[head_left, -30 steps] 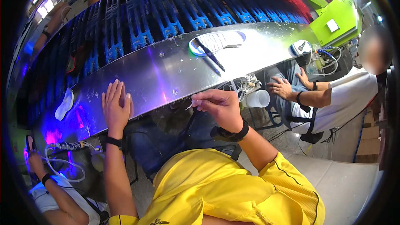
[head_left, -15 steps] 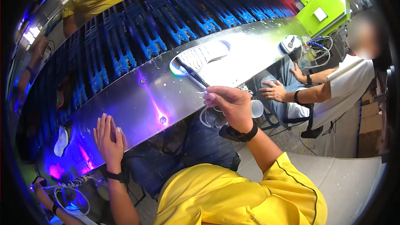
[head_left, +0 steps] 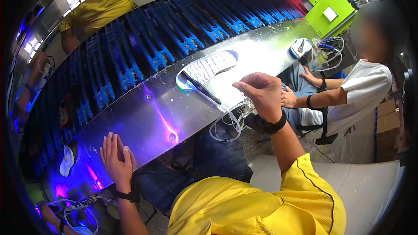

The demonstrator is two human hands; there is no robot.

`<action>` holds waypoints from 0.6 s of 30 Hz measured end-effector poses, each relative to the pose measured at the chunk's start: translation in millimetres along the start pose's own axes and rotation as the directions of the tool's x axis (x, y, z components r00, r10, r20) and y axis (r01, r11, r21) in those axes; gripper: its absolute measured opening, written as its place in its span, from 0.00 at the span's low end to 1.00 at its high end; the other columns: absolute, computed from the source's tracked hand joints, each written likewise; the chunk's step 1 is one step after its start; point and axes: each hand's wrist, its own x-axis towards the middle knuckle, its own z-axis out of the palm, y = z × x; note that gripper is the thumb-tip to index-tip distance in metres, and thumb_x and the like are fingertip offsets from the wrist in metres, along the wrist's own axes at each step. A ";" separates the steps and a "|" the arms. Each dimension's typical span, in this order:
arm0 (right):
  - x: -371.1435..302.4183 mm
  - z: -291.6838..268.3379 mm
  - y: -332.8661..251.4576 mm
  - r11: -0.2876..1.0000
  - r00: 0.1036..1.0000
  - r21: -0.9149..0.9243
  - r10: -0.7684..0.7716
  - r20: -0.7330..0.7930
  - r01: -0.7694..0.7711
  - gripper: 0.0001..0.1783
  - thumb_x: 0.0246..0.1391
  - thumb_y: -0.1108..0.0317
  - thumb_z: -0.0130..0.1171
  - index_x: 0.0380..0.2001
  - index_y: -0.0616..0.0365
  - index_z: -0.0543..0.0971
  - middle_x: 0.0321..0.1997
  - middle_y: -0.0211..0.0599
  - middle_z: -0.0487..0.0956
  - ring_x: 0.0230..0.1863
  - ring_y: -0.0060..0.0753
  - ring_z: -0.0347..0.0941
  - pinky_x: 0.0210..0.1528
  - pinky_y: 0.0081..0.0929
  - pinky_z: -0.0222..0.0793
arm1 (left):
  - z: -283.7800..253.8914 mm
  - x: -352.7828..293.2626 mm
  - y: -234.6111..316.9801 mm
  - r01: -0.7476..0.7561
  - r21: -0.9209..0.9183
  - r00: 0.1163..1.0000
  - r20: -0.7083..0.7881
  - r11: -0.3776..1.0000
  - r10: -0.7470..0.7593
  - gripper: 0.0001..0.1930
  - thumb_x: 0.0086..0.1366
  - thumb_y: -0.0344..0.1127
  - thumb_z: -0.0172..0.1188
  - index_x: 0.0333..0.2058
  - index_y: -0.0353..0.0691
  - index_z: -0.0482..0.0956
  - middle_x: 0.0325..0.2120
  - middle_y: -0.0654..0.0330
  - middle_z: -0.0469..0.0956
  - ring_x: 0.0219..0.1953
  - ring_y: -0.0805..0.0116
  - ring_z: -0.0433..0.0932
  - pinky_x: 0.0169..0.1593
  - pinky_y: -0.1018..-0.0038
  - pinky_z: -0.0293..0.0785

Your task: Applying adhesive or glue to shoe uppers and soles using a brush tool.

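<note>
1. Nearest, at the bottom, is the wearer's yellow shirt; bare forearms reach from it toward a metal counter.
2. The left hand lies at the counter's near edge, palm down. Its fingers are straight and side by side, the thumb slightly apart, and nothing shows in its hold.
3. The right hand is raised near the same edge, fingers curled and thumb stretched forward beside them. Whether thumb and fingers pinch anything small, I cannot tell.
4. Pale tubes loop below the edge, left of the right wrist.
5. Beyond the right hand, the sole lies on the counter, tread upward, white and brightly lit. A slim dark tool crosses its left end and slants toward the wearer. Neither hand touches the sole or tool.
6. The step looks like a pause between handlings. As a judgement, taking up the tool would call for the right hand to move left, open, and close on its near end, while the left hand could come across to steady the sole.
7. At far left lies a white piece; to the right, a co-worker in white sits with hands near the lap.
8. Farthest are a blue-barred conveyor and a green machine.
</note>
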 end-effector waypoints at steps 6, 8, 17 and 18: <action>5.7 -1.5 -12.3 0.973 1.000 0.230 -0.013 0.005 0.011 0.12 0.62 0.82 0.63 0.48 0.71 0.85 0.42 0.46 0.89 0.41 0.35 0.88 0.44 0.27 0.85 | -2.8 -3.6 -7.4 0.008 -0.010 1.000 -0.004 1.000 -0.008 0.26 0.70 0.40 0.60 0.65 0.43 0.77 0.70 0.56 0.72 0.74 0.53 0.66 0.78 0.50 0.52; 6.7 -3.5 -21.9 0.962 0.997 0.262 -0.080 0.011 0.074 0.18 0.64 0.85 0.53 0.56 0.72 0.81 0.48 0.51 0.87 0.47 0.41 0.88 0.48 0.32 0.86 | -5.8 -5.6 -9.3 0.010 -0.013 1.000 -0.006 1.000 -0.010 0.26 0.70 0.40 0.60 0.65 0.43 0.78 0.70 0.56 0.72 0.74 0.53 0.66 0.78 0.50 0.52; 13.9 -7.9 -64.3 0.982 0.986 0.112 -0.141 -0.092 0.151 0.08 0.66 0.72 0.67 0.41 0.69 0.85 0.29 0.40 0.88 0.29 0.27 0.86 0.33 0.21 0.81 | -14.2 -15.8 -20.6 0.010 -0.025 1.000 -0.023 1.000 -0.011 0.25 0.70 0.40 0.61 0.65 0.43 0.78 0.70 0.57 0.72 0.74 0.54 0.66 0.78 0.50 0.52; 16.0 -8.9 -68.6 0.989 0.989 0.074 -0.119 -0.085 0.125 0.09 0.64 0.72 0.69 0.41 0.69 0.85 0.28 0.39 0.87 0.28 0.25 0.85 0.32 0.21 0.81 | -14.5 -16.7 -21.5 0.012 -0.027 1.000 -0.023 1.000 -0.012 0.25 0.70 0.40 0.61 0.65 0.43 0.78 0.70 0.57 0.73 0.74 0.54 0.66 0.78 0.50 0.52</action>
